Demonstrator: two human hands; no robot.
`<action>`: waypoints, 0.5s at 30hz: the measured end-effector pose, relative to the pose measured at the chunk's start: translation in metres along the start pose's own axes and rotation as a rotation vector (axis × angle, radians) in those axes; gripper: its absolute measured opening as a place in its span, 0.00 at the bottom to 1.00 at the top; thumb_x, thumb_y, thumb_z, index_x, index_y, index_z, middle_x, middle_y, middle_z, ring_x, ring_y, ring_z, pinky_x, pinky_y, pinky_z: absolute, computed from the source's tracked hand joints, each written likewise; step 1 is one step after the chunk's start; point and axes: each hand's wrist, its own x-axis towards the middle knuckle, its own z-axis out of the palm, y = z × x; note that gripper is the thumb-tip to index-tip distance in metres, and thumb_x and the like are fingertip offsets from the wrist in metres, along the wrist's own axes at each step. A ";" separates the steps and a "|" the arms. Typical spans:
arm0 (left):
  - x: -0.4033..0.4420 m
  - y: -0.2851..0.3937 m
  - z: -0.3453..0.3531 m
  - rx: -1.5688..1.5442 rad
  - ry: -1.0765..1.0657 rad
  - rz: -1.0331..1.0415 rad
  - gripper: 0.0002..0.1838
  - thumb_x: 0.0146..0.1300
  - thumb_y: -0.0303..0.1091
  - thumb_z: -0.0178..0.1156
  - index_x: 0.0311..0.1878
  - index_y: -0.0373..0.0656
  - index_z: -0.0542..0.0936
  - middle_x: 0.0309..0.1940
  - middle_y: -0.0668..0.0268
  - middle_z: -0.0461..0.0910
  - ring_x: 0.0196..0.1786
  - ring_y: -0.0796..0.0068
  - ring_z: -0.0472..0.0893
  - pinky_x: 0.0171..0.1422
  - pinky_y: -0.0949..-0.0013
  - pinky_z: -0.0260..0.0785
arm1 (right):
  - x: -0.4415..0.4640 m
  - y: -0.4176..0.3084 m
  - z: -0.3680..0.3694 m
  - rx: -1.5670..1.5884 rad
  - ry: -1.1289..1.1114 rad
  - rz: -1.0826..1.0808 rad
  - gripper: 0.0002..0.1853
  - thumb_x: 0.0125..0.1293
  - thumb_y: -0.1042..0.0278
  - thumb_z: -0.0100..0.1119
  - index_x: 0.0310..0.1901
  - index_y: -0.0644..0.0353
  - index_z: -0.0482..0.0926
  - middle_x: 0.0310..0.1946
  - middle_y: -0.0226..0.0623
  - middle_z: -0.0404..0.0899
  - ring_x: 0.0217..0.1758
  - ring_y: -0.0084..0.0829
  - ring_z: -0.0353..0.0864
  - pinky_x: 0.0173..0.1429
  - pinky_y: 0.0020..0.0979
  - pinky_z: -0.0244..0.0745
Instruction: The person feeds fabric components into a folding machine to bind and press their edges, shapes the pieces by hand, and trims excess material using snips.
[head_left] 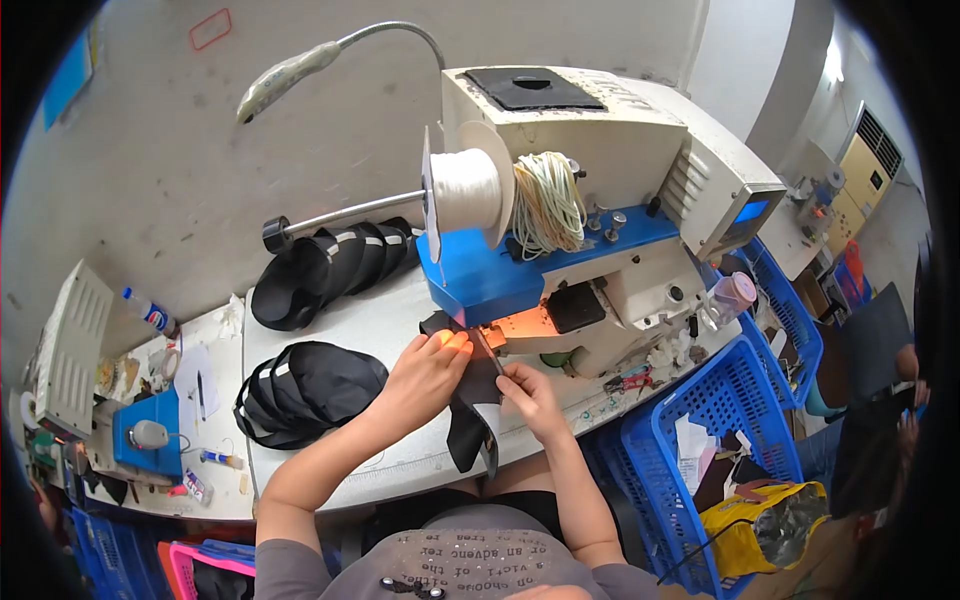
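A black piece of material [466,432] with a pale inner side hangs at the working end of a blue and white machine [490,275], lit orange by its lamp. Pressing the piece there is my left hand [425,375], its fingers bent over the upper edge. My right hand [532,402] pinches the right edge between thumb and fingers, a little lower down. The spot under the machine head is partly hidden by my left fingers. A spool of white cord [467,190] is mounted on a rod above.
Two stacks of curved black pieces, one at the back [330,270] and one nearer [310,392], lie on the white tabletop [400,460] to the left. Pliers [630,380] rest at right. A blue basket [720,390] holds scraps and a yellow bag [760,520].
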 end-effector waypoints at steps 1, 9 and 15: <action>-0.001 0.002 0.000 0.014 -0.012 -0.001 0.24 0.45 0.24 0.56 0.51 0.34 0.75 0.48 0.60 0.78 0.49 0.65 0.74 0.52 0.67 0.65 | -0.001 -0.003 0.002 -0.011 0.008 -0.014 0.07 0.68 0.68 0.55 0.38 0.63 0.75 0.28 0.22 0.73 0.28 0.11 0.66 0.31 0.16 0.60; 0.002 0.000 0.000 0.054 0.019 -0.009 0.22 0.47 0.25 0.54 0.50 0.35 0.75 0.50 0.61 0.77 0.50 0.65 0.74 0.51 0.68 0.64 | 0.002 -0.004 0.002 -0.053 0.016 0.003 0.07 0.67 0.69 0.55 0.40 0.64 0.75 0.30 0.25 0.76 0.32 0.13 0.70 0.36 0.17 0.64; 0.005 -0.006 0.003 0.055 0.064 -0.006 0.20 0.48 0.27 0.54 0.48 0.36 0.76 0.44 0.63 0.78 0.50 0.66 0.74 0.49 0.67 0.64 | 0.011 -0.007 0.004 -0.177 0.042 -0.041 0.08 0.67 0.66 0.56 0.39 0.64 0.75 0.24 0.24 0.74 0.28 0.12 0.68 0.32 0.18 0.63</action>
